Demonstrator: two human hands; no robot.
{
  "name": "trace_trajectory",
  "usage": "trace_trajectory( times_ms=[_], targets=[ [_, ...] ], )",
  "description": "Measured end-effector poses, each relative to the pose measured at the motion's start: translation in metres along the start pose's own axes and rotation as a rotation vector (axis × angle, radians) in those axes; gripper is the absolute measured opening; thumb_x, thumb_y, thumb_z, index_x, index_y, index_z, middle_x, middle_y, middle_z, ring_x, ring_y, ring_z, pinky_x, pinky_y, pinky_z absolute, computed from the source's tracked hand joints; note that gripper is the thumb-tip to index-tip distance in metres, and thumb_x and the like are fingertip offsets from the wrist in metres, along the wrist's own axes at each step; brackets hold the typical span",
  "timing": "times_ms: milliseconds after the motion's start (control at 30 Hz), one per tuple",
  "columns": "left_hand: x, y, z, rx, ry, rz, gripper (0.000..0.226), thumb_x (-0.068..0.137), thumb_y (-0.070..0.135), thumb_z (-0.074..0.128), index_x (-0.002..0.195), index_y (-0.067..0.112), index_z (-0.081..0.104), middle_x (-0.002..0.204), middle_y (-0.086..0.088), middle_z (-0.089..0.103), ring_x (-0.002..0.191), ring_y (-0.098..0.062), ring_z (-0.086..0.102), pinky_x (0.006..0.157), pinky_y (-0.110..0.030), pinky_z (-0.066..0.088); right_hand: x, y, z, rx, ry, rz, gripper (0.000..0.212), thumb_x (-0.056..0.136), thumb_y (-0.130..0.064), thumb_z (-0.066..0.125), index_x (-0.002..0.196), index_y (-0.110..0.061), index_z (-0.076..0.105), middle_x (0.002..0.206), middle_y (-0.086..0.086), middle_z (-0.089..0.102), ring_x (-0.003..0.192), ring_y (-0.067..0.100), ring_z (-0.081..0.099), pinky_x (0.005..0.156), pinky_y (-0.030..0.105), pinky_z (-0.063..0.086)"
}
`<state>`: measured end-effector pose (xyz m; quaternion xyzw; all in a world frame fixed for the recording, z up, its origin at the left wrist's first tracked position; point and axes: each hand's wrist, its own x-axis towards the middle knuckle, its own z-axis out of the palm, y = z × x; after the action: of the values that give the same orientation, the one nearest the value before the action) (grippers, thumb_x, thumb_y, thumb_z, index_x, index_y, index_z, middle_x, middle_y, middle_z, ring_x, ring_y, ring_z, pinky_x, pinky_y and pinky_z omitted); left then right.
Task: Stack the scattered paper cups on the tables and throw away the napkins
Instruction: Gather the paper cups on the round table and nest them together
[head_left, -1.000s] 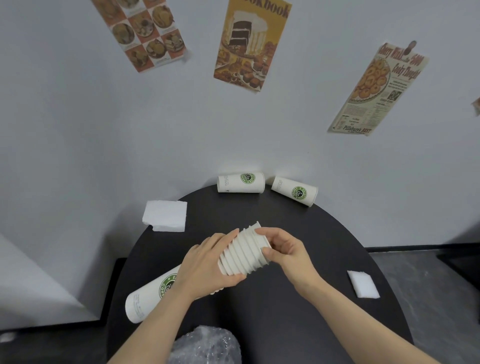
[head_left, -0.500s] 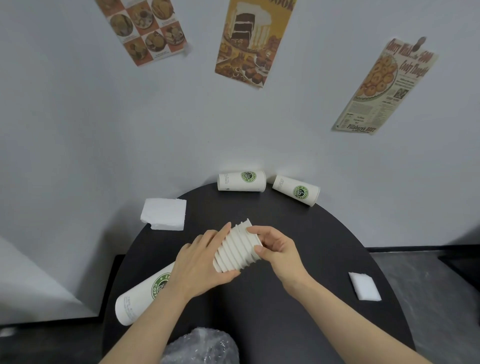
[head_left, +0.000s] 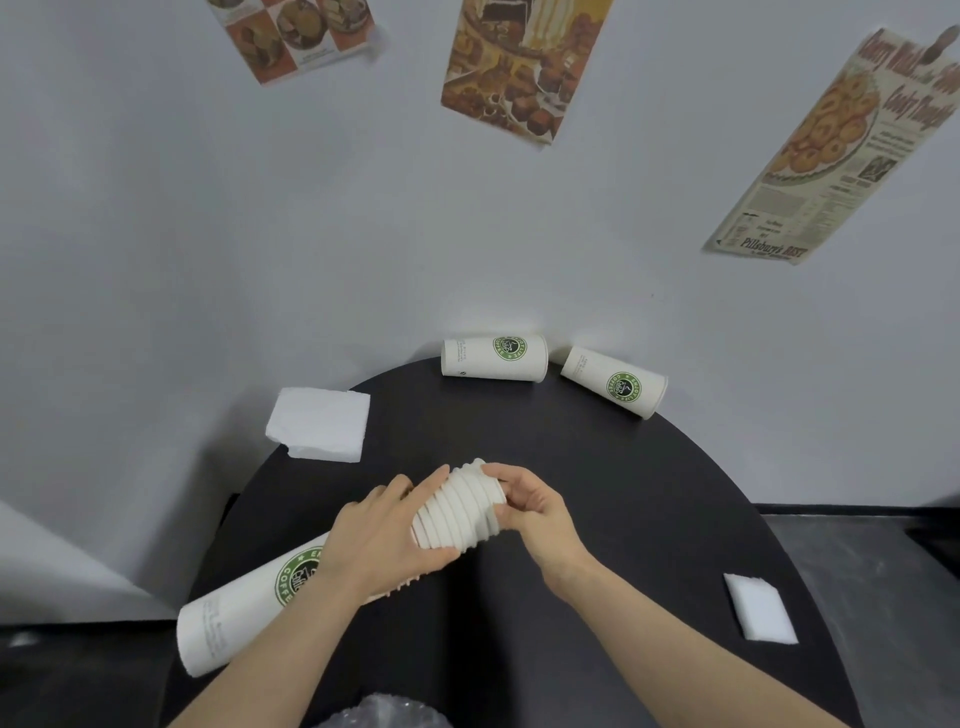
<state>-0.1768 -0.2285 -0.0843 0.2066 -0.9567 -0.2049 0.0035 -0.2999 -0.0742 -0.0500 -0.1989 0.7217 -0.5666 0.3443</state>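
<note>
A long stack of white paper cups (head_left: 244, 603) with a green logo lies tilted across the near left of the round black table (head_left: 597, 493), its base sticking out past the left edge. My left hand (head_left: 379, 540) grips the stack around its middle. My right hand (head_left: 530, 509) pinches the ribbed rims (head_left: 457, 509) at the open end. Two single cups lie on their sides at the far edge by the wall, one (head_left: 493, 358) in the centre and one (head_left: 615, 382) to its right. A large napkin (head_left: 319, 423) overhangs the far left edge. A smaller napkin (head_left: 758, 613) lies at the right.
A grey wall with several food posters (head_left: 509, 62) rises right behind the table. Crinkled clear plastic (head_left: 384, 714) shows at the bottom edge. Dark floor (head_left: 872, 571) lies to the right of the table.
The cup stack has slid down and to the left with both hands on it, so its base now hangs further past the table's left edge. The view has tilted slightly downward.
</note>
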Motion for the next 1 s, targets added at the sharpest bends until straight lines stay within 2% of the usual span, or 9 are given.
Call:
trace_trajectory(
  times_ms=[67,233,400,567,667,767,833,933,1000],
  targets=[
    [0.006,0.0,0.006,0.017,-0.021,-0.002,0.101,0.055,0.084,0.017,0.149,0.048,0.002,0.119,0.014,0.043,0.106,-0.009,0.05,0.078,-0.027,0.047,0.008,0.013,-0.005,0.002,-0.02,0.016,0.048,0.085,0.013,0.049,0.116,-0.02,0.064,0.114,0.0,0.07,0.11,0.025,0.061,0.094,0.039,0.052],
    [0.013,-0.004,0.011,0.015,-0.035,0.005,0.098,0.058,0.084,0.02,0.148,0.049,0.002,0.114,0.016,0.041,0.1,-0.007,0.049,0.073,-0.025,0.044,0.03,0.019,-0.021,-0.003,-0.106,0.018,0.039,0.089,0.003,0.057,0.12,-0.019,0.062,0.104,0.004,0.072,0.099,0.016,0.065,0.088,0.026,0.051],
    [0.015,-0.006,0.012,0.006,-0.046,0.029,0.097,0.058,0.085,0.02,0.147,0.051,0.003,0.115,0.017,0.04,0.1,-0.005,0.048,0.075,-0.024,0.045,0.096,0.002,-0.065,-0.052,0.16,-0.035,0.035,0.088,0.005,0.058,0.111,-0.02,0.063,0.107,0.002,0.06,0.089,0.008,0.056,0.069,0.013,0.047],
    [0.017,-0.007,0.011,0.011,-0.062,0.053,0.095,0.059,0.087,0.019,0.144,0.054,-0.007,0.117,0.02,0.037,0.103,-0.002,0.045,0.076,-0.021,0.04,0.171,-0.012,-0.099,-0.207,0.268,-0.046,0.05,0.087,0.0,0.059,0.131,-0.024,0.054,0.135,0.003,0.047,0.119,0.019,0.044,0.097,0.031,0.041],
    [0.017,-0.007,0.013,0.004,-0.047,0.066,0.094,0.06,0.087,0.02,0.142,0.056,-0.011,0.117,0.022,0.034,0.105,-0.001,0.044,0.078,-0.019,0.04,0.199,-0.012,-0.098,-0.252,0.264,-0.099,0.055,0.085,0.006,0.057,0.131,-0.023,0.054,0.139,0.0,0.048,0.121,0.015,0.038,0.097,0.025,0.033],
    [0.018,-0.008,0.014,-0.007,-0.02,0.071,0.093,0.059,0.087,0.02,0.142,0.058,-0.01,0.114,0.021,0.034,0.103,-0.001,0.044,0.074,-0.019,0.037,0.213,-0.007,-0.092,-0.238,0.283,-0.124,0.054,0.083,0.01,0.055,0.127,-0.02,0.058,0.129,0.0,0.053,0.115,0.009,0.042,0.093,0.017,0.035],
    [0.017,-0.009,0.017,-0.011,-0.001,0.071,0.091,0.06,0.088,0.024,0.142,0.059,-0.003,0.111,0.019,0.039,0.099,-0.003,0.048,0.067,-0.019,0.036,0.218,-0.001,-0.089,-0.212,0.296,-0.109,0.049,0.082,0.011,0.052,0.12,-0.019,0.063,0.112,-0.001,0.058,0.098,0.01,0.049,0.079,0.006,0.041],
    [0.017,-0.011,0.022,-0.037,0.022,0.077,0.086,0.062,0.087,0.031,0.139,0.058,0.005,0.104,0.018,0.045,0.09,-0.005,0.053,0.061,-0.02,0.037,0.223,0.008,-0.088,-0.188,0.341,-0.069,0.045,0.078,0.01,0.056,0.102,-0.026,0.068,0.091,-0.002,0.063,0.083,0.014,0.054,0.079,0.019,0.045],
    [0.015,-0.011,0.021,-0.047,0.02,0.082,0.086,0.061,0.087,0.031,0.137,0.059,0.002,0.105,0.017,0.046,0.09,-0.006,0.053,0.065,-0.022,0.044,0.219,0.011,-0.086,-0.135,0.353,-0.061,0.043,0.076,0.016,0.055,0.103,-0.015,0.068,0.082,-0.002,0.063,0.077,0.013,0.055,0.07,0.015,0.047]
  ],
)
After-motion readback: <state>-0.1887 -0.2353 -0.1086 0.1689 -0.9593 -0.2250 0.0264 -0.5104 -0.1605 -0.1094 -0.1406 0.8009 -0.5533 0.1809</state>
